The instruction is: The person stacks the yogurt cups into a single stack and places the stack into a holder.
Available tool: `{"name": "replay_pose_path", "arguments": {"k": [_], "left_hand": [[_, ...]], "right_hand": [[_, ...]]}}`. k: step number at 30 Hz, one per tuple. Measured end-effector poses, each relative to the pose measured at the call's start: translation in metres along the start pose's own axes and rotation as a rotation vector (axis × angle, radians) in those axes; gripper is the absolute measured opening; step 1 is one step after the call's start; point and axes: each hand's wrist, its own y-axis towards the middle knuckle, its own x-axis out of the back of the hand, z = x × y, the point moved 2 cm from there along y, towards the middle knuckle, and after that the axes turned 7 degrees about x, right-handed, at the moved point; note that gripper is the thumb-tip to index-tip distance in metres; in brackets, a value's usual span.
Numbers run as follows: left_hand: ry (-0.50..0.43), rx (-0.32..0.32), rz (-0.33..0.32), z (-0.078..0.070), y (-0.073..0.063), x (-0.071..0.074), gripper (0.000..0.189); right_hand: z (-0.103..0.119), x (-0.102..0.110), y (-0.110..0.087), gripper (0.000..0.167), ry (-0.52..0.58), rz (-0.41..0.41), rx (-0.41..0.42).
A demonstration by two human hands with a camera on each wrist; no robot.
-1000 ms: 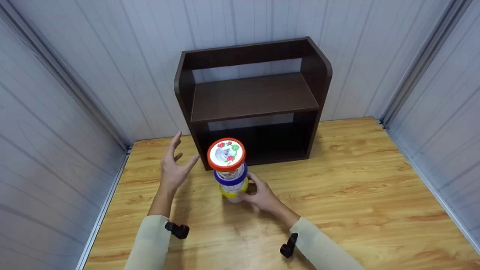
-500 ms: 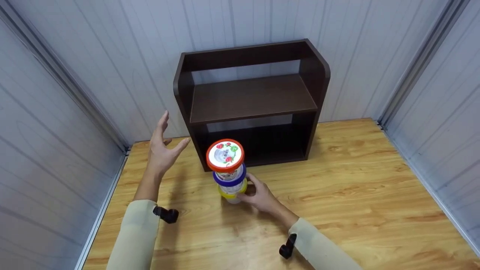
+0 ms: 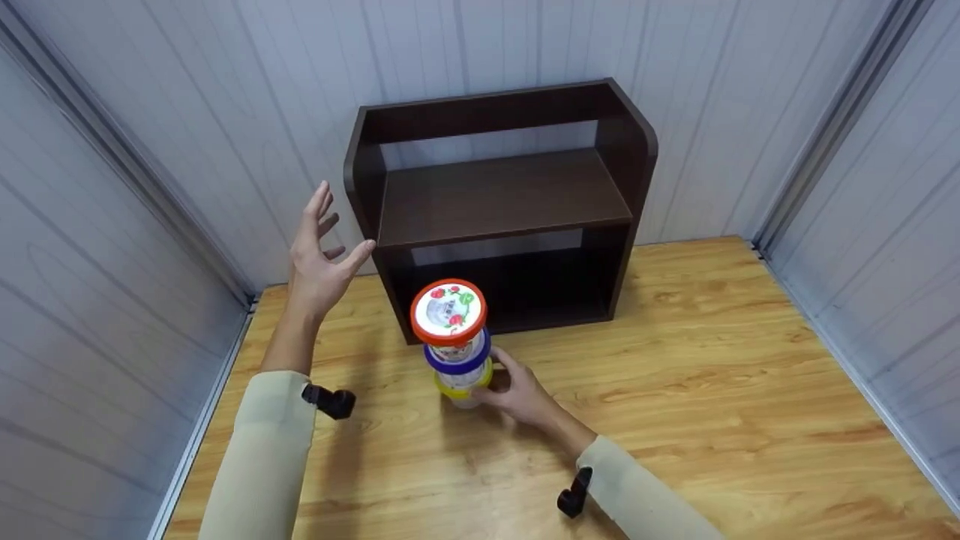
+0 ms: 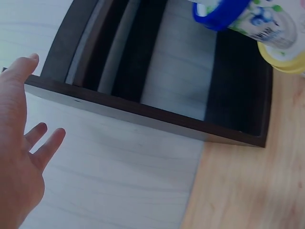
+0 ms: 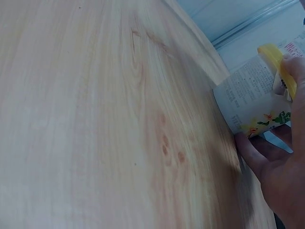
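Observation:
Three round tubs stand stacked on the wooden table, in front of a dark brown shelf. On top is a tub with a red lid and strawberry print. A blue-lidded tub sits in the middle, and a yellow-lidded tub forms the base. My right hand grips that lowest tub from the right, with the thumb at its yellow lid in the right wrist view. Held up at the left of the shelf, my left hand has its fingers and thumb spread and holds nothing.
The two-tier shelf stands near the back wall, its lower opening just behind the stack. Pale panel walls close in the table at the left, back and right. A small black camera is worn on each wrist.
My left hand has risen away from beside the stack, up and to the left toward the shelf's left side. The right hand keeps its grip on the yellow-lidded tub, and the stack stays put.

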Motion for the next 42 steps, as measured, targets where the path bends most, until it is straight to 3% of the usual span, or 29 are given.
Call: {"name": "replay_pose_path", "arguments": {"k": [13,33,42], "left_hand": [[0.013,-0.031,-0.01,-0.019,0.024,-0.003,0.094],[0.073,-0.017,-0.013,-0.018,0.031,-0.008,0.087],[-0.028,-0.029,0.021,-0.023,0.036,-0.011,0.075]], "right_hand": [[0.001,0.002,0.001,0.076,-0.047,0.0,-0.004],[0.001,0.0,0.002,0.075,-0.017,0.014,-0.023],[0.0,0.004,0.001,0.07,-0.039,0.008,-0.007]]}}
